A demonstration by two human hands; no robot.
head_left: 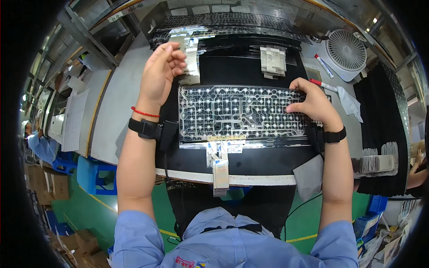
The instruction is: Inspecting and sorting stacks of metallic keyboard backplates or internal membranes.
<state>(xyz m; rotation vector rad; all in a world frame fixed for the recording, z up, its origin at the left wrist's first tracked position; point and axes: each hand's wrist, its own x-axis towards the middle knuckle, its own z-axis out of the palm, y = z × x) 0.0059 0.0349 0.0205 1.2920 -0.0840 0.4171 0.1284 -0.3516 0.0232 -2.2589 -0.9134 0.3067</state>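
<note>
One grey table (pixel 118 98) holds panel (pixel 241 111) and fan (pixel 345 50)

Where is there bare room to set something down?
Grey tabletop, between its yellow edge and the left hand; black mat, between flex strips and grey cloth. Crowded: beyond the right hand, with fan, markers and tissue.

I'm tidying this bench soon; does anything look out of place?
Mildly: a grey sheet droops over the bench's front edge, and a crumpled white wipe lies right of the right hand. Both look loosely left. No spill shows.
</note>
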